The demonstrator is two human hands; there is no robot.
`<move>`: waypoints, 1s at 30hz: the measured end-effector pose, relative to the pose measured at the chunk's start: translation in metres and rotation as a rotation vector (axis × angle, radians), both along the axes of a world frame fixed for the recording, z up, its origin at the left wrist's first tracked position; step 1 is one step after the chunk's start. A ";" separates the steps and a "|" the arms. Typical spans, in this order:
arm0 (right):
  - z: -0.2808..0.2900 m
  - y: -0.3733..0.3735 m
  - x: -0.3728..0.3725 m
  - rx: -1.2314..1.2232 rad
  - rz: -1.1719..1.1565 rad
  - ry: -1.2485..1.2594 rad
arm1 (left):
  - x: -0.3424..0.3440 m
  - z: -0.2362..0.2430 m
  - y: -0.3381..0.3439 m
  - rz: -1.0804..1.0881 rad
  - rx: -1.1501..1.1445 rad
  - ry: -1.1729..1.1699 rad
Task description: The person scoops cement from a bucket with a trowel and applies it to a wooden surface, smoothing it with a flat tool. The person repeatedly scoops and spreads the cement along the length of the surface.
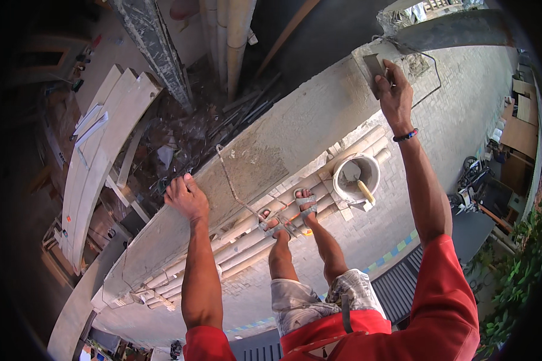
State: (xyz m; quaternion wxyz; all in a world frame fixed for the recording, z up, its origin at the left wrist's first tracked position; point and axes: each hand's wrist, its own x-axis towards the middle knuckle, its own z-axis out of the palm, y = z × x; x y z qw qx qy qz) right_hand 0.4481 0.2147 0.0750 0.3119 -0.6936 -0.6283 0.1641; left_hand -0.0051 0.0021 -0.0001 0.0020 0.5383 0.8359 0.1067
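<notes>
A long concrete ledge (319,108) runs diagonally across the head view, with a darker, rougher damp-looking patch midway. My right hand (396,96) grips a flat grey plastering trowel (371,77) at the ledge's upper right, its blade against or just over the surface; I cannot tell which. Curled over the ledge's far edge at the left is my left hand (188,197), its fingertips partly hidden. A white bucket (373,170) with grey mortar inside stands below the ledge, to my right. From it sticks a yellowish tool handle (366,191).
My sandalled feet stand on bamboo poles (247,248) alongside the ledge, high above grey paving (463,90). Bent wires (227,171) cross the ledge. Beyond it are a curved pale beam (105,156), upright bamboo (238,42) and rubble. A motorcycle (466,183) is far below at right.
</notes>
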 end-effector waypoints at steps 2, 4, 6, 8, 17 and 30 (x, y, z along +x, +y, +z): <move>-0.005 0.043 0.047 0.016 -0.064 -0.155 | 0.006 -0.001 0.006 0.002 -0.008 -0.023; -0.013 0.060 0.049 -0.162 -0.149 0.087 | 0.004 -0.002 0.005 0.003 -0.016 -0.021; -0.030 0.049 0.039 -0.074 -0.026 -0.130 | 0.006 -0.004 0.007 -0.004 -0.015 -0.019; -0.031 0.008 -0.023 -0.059 0.046 -0.035 | -0.001 -0.001 0.001 -0.001 -0.030 0.016; 0.020 -0.097 -0.095 -0.221 0.382 0.161 | -0.001 -0.002 -0.001 0.012 -0.022 -0.009; -0.014 -0.115 -0.069 -0.144 0.097 0.008 | 0.000 0.000 -0.001 0.001 -0.026 -0.001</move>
